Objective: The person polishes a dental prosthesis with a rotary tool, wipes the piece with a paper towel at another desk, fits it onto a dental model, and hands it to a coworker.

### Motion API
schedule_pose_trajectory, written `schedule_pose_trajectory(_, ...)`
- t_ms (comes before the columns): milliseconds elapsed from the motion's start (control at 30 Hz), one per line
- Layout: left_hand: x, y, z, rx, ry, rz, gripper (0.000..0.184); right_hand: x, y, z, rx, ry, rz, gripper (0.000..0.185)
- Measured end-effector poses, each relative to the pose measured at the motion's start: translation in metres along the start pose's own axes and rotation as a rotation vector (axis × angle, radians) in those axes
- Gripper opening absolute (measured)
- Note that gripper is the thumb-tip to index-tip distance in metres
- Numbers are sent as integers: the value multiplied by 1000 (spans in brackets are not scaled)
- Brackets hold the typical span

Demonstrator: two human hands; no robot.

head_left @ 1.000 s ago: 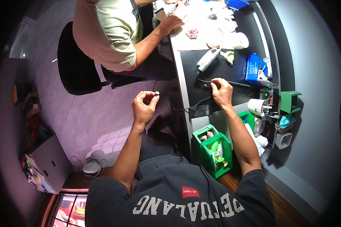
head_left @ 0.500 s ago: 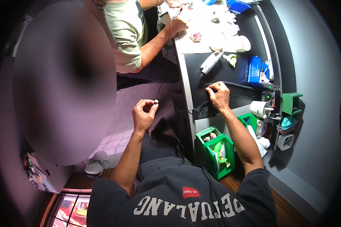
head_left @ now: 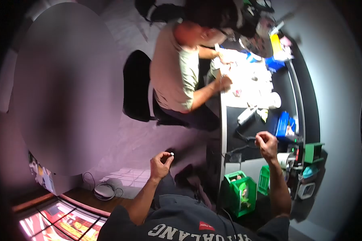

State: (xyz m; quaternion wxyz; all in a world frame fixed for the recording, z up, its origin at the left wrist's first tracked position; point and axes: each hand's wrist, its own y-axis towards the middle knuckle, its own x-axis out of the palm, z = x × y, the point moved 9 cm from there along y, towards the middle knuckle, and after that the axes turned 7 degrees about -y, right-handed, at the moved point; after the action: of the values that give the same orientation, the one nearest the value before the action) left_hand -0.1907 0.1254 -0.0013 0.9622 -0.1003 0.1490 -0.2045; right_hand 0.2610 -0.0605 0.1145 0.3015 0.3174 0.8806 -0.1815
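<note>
A small white piece [head_left: 172, 154], too tiny to name for certain, sits pinched between the thumb and fingertip of my left hand [head_left: 161, 166]. That hand is in the air left of the desk, over the floor. My right hand [head_left: 267, 144] is above the dark desk [head_left: 246, 154] near its close end, fingers drawn together in a pinch. What it may hold is too small to make out. Just beyond it lie a white handpiece [head_left: 246, 115] with a coiled dark cord and a yellowish-green piece [head_left: 263, 115].
A seated person [head_left: 177, 76] works at the brightly lit far part of the desk. A blue box [head_left: 283, 125] lies along the right side. Green bins [head_left: 245, 197] stand by the desk's near end. At left, a large grey oval [head_left: 64, 88] covers part of the view.
My view has tilted up and swung left, so more of the seated person and the black chair shows. Both hands appear lower in view and keep their pinched shape.
</note>
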Motion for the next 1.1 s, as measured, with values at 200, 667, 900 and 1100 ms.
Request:
schedule_pose_trajectory(200, -57, 14, 25, -23, -167, -11, 16, 55, -57, -141, -173, 298, -220, 7)
schedule_pose_trajectory(667, -410, 166, 36, 156, -184, 80, 25, 516, -71, -406, 127, 456, -696, 21)
schedule_pose_trajectory(900, -529, 303, 64, 241, -202, 174, 23, 596, 45, -513, -2, 449, -601, 17)
schedule_pose_trajectory(1100, -609, 429, 54, 110, -216, 202, 24, 692, 181, -578, 31, 453, -601, 22)
